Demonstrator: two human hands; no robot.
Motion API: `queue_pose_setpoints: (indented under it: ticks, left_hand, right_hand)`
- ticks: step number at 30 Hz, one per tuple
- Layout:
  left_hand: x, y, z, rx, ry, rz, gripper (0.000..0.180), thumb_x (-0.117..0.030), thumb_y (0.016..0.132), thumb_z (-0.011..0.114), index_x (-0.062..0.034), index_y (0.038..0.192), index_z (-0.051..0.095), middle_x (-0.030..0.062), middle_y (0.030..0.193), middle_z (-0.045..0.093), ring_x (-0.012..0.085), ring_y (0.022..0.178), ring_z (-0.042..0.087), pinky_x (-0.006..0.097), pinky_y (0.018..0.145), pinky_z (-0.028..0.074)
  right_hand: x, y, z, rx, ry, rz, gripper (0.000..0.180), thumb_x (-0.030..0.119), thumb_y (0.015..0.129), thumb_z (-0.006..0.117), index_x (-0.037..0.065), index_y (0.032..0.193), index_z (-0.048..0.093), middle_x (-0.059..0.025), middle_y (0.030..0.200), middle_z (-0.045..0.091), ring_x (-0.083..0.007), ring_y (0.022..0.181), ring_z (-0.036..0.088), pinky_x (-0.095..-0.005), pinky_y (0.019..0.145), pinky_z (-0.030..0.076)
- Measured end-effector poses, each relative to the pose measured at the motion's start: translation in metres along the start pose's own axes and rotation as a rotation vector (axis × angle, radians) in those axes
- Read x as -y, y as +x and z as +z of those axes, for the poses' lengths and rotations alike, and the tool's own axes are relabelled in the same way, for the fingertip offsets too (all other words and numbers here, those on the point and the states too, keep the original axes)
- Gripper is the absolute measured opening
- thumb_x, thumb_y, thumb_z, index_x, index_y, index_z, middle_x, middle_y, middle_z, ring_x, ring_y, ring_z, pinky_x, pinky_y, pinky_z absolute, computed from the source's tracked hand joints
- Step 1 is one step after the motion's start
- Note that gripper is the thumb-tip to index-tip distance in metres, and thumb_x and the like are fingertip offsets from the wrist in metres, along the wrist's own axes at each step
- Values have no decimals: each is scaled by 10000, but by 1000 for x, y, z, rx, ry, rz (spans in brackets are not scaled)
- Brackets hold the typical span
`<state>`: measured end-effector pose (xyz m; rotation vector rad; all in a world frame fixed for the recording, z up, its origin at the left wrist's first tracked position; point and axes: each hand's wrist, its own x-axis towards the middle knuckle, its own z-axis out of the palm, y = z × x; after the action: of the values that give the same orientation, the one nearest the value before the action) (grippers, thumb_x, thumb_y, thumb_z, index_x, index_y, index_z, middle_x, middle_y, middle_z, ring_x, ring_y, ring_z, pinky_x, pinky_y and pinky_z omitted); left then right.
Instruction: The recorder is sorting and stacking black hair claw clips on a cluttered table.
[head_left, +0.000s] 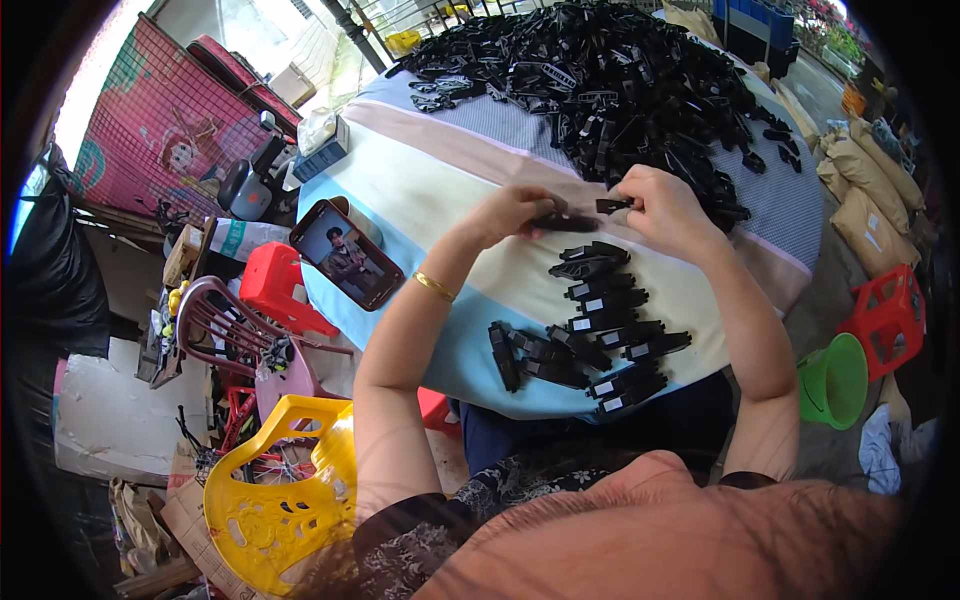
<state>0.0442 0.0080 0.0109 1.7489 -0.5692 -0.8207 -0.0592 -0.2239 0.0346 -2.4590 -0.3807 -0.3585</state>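
Note:
Above the cloth-covered table [440, 180], my left hand [508, 215] is closed round one end of a long black plastic part [568, 222]. Just to the right, my right hand [662, 208] pinches a smaller black plastic piece [610, 206], its end pointing at the left hand. A narrow gap separates the two pieces. Nearer to me, several similar black parts [605, 298] lie in a stacked column, some with pale end patches. More black parts [540, 347] are grouped beside its lower end. A large heap of loose black parts [630, 90] covers the table's far side.
A phone [347, 255] showing a picture leans at the table's left edge, near a tissue box [322, 152]. Left stand a red stool [272, 285] and a yellow chair [275, 530]. On the right are a green bucket [838, 380], another red stool [890, 325] and brown sacks [868, 230].

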Motion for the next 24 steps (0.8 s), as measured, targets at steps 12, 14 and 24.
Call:
queue_pose_setpoints:
  ticks: [12, 14, 24]
  left_hand:
    - [5, -15, 35, -406, 970, 563, 241, -179, 611, 730, -58, 817, 699, 138, 776, 593, 299, 734, 580, 347, 696, 474]
    - [5, -14, 41, -402, 792, 411, 245, -173, 619, 729, -47, 826, 694, 132, 754, 594, 278, 695, 587, 346, 667, 476]
    - [3, -8, 45, -381, 677, 404, 241, -168, 590, 743, -16, 766, 683, 146, 713, 591, 291, 647, 594, 361, 631, 482]
  right_hand:
    - [-4, 0, 16, 73, -138, -143, 122, 110, 650, 642, 41, 751, 653, -88, 736, 576, -270, 765, 576, -364, 652, 471]
    - [-3, -1, 14, 82, -180, -156, 128, 127, 648, 659, 45, 747, 655, -84, 739, 579, -265, 773, 577, -360, 655, 473]
    - [-5, 4, 23, 73, -251, -295, 86, 67, 635, 621, 36, 709, 650, -87, 758, 581, -266, 794, 566, -362, 693, 478]
